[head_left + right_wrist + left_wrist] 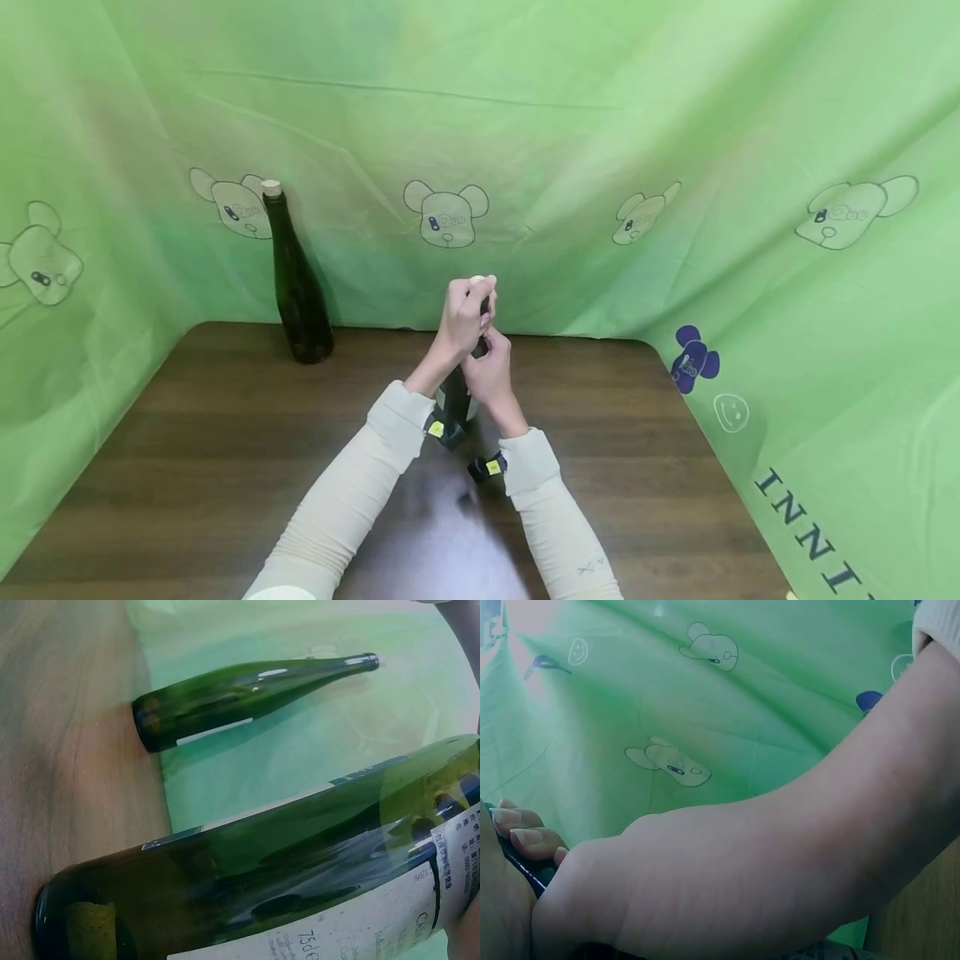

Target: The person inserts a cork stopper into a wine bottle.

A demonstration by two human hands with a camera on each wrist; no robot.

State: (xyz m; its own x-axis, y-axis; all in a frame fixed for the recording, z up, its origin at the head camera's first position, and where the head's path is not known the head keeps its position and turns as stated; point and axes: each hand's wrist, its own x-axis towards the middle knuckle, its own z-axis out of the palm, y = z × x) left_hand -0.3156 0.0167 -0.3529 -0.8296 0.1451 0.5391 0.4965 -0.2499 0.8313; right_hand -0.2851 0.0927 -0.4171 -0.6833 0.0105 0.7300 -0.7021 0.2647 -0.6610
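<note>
A dark green glass bottle (454, 396) stands on the wooden table in the middle, mostly hidden behind the hands. My left hand (461, 315) grips the top of its neck, where a pale stopper (477, 280) shows at the thumb. Just below, my right hand (491, 367) wraps round the neck. In the right wrist view the same bottle (225, 877) shows a white printed label, and a cork (91, 930) appears through the glass near its base. Bare right forearm (780, 862) fills much of the left wrist view.
A second green bottle (296, 283), topped with a pale cork (272, 187), stands upright at the table's back left. Behind the brown wooden table (600, 467) hangs a green cloth (555, 150) printed with bear heads. It also runs along both sides.
</note>
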